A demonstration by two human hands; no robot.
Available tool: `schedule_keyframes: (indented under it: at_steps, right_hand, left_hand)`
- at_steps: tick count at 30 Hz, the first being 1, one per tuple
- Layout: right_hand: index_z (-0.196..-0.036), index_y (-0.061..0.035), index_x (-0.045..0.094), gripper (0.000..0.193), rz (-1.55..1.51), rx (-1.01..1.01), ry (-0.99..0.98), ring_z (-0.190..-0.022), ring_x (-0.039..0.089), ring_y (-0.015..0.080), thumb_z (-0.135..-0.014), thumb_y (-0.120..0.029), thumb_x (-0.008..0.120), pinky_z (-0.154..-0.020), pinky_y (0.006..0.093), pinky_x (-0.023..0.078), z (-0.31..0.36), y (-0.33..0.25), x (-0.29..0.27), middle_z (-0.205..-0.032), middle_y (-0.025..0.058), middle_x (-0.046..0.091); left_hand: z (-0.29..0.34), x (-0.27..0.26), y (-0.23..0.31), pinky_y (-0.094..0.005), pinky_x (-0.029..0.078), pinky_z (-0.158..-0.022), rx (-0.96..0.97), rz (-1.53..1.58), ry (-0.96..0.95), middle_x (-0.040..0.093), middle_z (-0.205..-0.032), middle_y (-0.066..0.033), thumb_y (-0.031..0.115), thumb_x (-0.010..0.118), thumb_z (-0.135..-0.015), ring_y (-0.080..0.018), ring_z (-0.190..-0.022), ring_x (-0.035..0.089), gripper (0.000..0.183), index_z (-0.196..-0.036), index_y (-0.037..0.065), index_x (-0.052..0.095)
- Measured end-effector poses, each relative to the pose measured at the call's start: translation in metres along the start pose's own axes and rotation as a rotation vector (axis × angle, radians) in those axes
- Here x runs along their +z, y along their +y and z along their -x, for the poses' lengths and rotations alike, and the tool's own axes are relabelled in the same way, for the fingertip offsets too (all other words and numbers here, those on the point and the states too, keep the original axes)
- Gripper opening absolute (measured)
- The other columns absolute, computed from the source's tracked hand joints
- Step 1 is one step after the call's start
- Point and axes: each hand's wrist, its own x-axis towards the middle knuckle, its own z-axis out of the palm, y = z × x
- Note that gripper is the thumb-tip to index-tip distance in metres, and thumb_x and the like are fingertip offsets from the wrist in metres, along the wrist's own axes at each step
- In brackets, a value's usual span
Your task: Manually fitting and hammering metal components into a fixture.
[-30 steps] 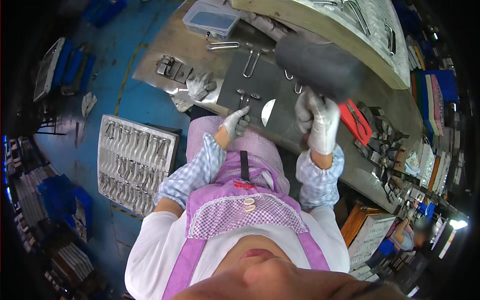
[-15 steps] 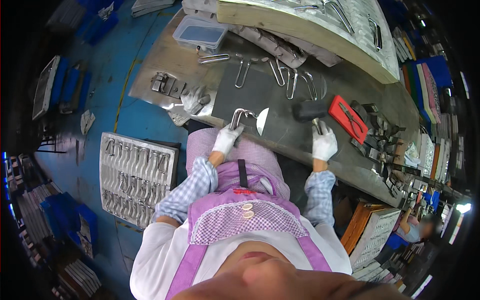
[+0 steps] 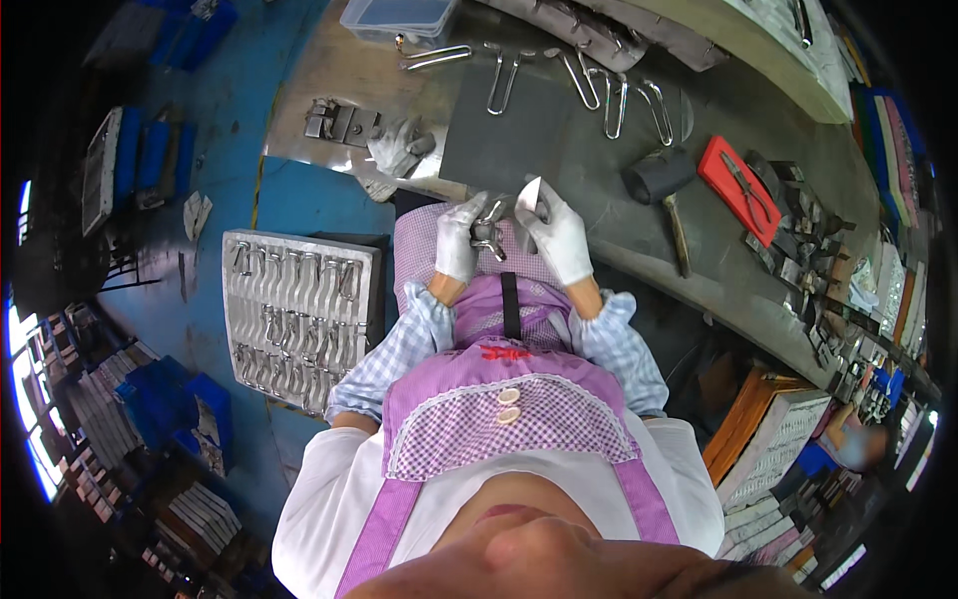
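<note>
Both my hands wear white gloves and meet above my lap at the table's near edge. In my left hand is a shiny bent metal piece, its fingers closed round one side. Close beside it, my right hand pinches a thin silvery plate with a pointed end. I cannot tell whether plate and bent piece touch. A mallet with a dark head and wooden handle lies on the table to the right, touched by neither hand. Several U-shaped chrome pieces lie farther back.
A red tray with pliers sits right of the mallet. A crumpled glove, a metal fixture and a clear plastic box are on the table's left side. A rack of metal pieces stands at my left.
My right hand has let go of the mallet, which now lies on the table, and has moved left to the plate. My left hand has drawn the bent piece in over my lap.
</note>
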Motion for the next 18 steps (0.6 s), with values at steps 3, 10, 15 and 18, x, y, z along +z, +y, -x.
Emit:
schedule_keyframes:
  at_steps: [3,10,15,18]
  right_hand:
    - [-0.142,-0.0046,0.048,0.057,-0.512,-0.018,-0.003,-0.077,0.061,0.0062,-0.087,-0.005,0.062,-0.07,0.0248,0.051,0.029,-0.055,-0.015,-0.085,0.0032,0.069]
    - [-0.137,-0.0088,0.055,0.056,-0.264,-0.092,-0.045,-0.063,0.059,0.0049,-0.082,-0.002,0.063,-0.059,0.0246,0.05,0.032,-0.054,-0.006,-0.075,0.0005,0.067]
    - [-0.131,-0.0122,0.058,0.053,-0.437,-0.055,-0.114,-0.061,0.067,0.0194,-0.079,-0.009,0.066,-0.06,0.0319,0.054,0.031,-0.049,-0.006,-0.068,0.0112,0.065]
    - [-0.132,-0.0122,0.058,0.055,-0.462,-0.027,-0.103,-0.056,0.063,0.014,-0.078,-0.006,0.066,-0.059,0.0297,0.052,0.032,-0.059,-0.007,-0.066,0.0081,0.063]
  left_hand:
    - [0.007,0.001,0.01,-0.0215,0.037,-0.047,-0.01,0.029,-0.003,0.06,-0.07,-0.0001,0.026,0.062,-0.096,-0.0051,-0.053,0.05,0.028,-0.083,0.002,0.067]
    - [0.008,-0.011,-0.011,-0.0271,0.043,-0.054,0.34,-0.383,-0.091,0.06,-0.07,-0.005,0.003,0.059,-0.087,-0.0121,-0.06,0.054,0.016,-0.098,-0.001,0.069]
    - [0.004,-0.017,-0.016,-0.0283,0.044,-0.056,0.188,-0.281,-0.144,0.061,-0.071,-0.0068,0.001,0.056,-0.088,-0.0132,-0.062,0.056,0.019,-0.1,-0.001,0.069]
    - [0.005,-0.014,-0.006,-0.0279,0.044,-0.054,0.44,-0.491,-0.123,0.061,-0.069,-0.0065,0.004,0.056,-0.088,-0.0122,-0.061,0.056,0.018,-0.099,0.0,0.07]
